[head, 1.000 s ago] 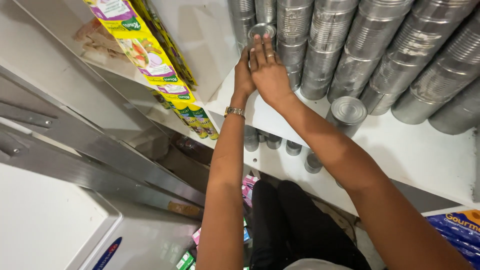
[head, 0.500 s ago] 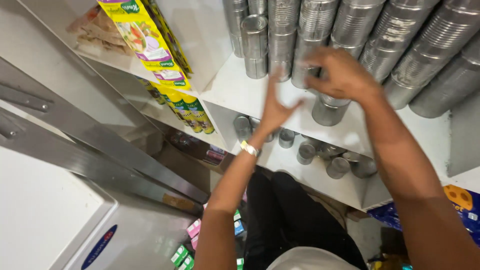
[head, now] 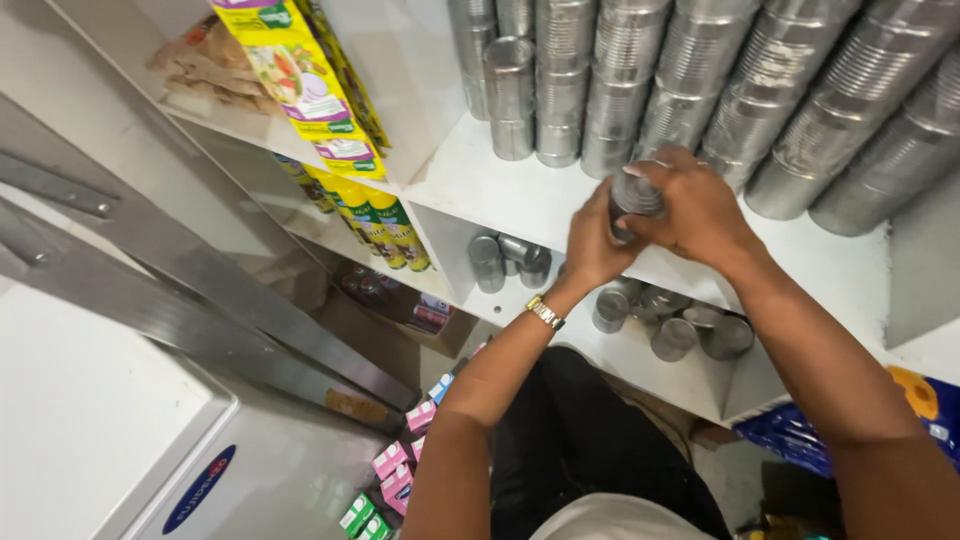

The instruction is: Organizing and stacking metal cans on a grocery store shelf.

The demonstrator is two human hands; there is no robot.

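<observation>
At the front edge of a white shelf point(head: 480, 185) stacked with ribbed steel tins point(head: 700, 80), both hands, the left hand point(head: 592, 243) and right hand point(head: 700, 205), now clasp one unlabelled tin can point(head: 636, 192), having come forward from the back row a second ago.

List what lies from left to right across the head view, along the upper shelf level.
Brown packet → yellow boxes → short can stack → left hand → held can → right hand → tall can rows.
</observation>
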